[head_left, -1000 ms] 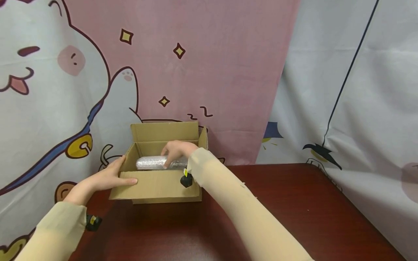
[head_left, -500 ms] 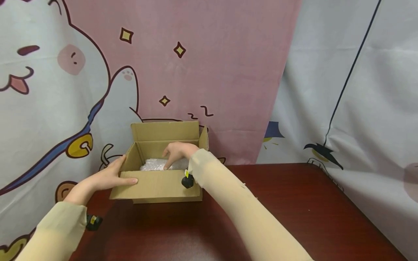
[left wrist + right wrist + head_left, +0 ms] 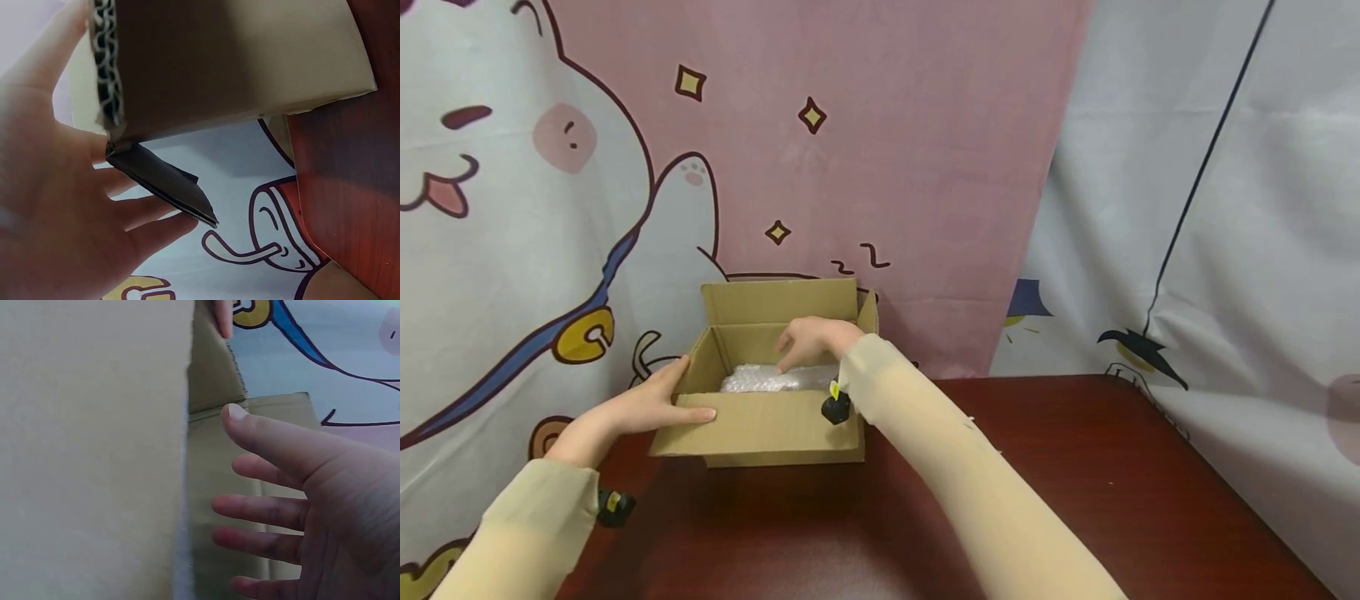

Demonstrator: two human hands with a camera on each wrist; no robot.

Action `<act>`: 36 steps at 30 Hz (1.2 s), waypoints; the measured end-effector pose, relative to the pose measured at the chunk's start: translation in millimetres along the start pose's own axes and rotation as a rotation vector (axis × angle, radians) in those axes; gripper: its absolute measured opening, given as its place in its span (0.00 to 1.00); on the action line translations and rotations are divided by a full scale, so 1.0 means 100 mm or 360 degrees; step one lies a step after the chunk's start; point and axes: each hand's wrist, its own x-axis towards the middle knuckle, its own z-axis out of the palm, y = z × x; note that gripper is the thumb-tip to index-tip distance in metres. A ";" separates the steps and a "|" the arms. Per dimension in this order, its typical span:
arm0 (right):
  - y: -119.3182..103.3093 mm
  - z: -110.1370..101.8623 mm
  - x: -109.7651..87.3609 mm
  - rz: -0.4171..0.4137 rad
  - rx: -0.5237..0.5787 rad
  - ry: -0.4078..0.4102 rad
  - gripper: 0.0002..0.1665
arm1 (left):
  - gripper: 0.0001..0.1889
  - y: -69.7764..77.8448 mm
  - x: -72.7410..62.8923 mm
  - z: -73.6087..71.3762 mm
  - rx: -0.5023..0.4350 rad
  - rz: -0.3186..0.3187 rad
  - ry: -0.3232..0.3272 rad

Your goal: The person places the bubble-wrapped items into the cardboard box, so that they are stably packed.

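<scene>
An open cardboard box [image 3: 767, 425] stands on the dark red table, its flaps spread outward. Inside lies a bubble-wrapped bundle [image 3: 751, 379], partly hidden by the front flap; what the wrap covers cannot be seen. My left hand [image 3: 643, 408] holds the box at its left front corner, thumb over the front flap and fingers along the left side. In the left wrist view, the thumb and fingers of my left hand [image 3: 62, 206] lie on either side of the cardboard edge. Above the bundle is my right hand [image 3: 325, 494], fingers apart and holding nothing.
Behind the box hangs a printed cloth [image 3: 925, 208] with a cartoon cat. A white cloth [image 3: 1247, 250] runs along the right side. The dark red table [image 3: 1075, 492] extends to the right and in front of the box.
The shiny bundle under my right hand went down into the box and was let go. My right hand has since risen slightly, fingers loosened. My left hand stays on the box.
</scene>
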 end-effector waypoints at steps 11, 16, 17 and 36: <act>0.01 -0.37 -0.14 -0.0025 -0.0060 0.0049 0.32 | 0.56 0.03 0.06 -0.13 0.0191 -0.0020 -0.0054; 0.08 -0.50 -0.26 -0.0055 -0.0018 0.0075 0.30 | 0.52 0.08 0.08 -0.18 0.0180 0.0013 -0.0046; 0.10 -0.53 -0.29 -0.0062 -0.0009 0.0082 0.31 | 0.52 0.10 0.08 -0.19 0.0172 0.0016 -0.0044; 0.47 -0.89 -0.79 -0.0107 0.0091 0.0260 0.28 | 0.49 0.12 0.08 -0.45 0.0257 -0.0019 0.0043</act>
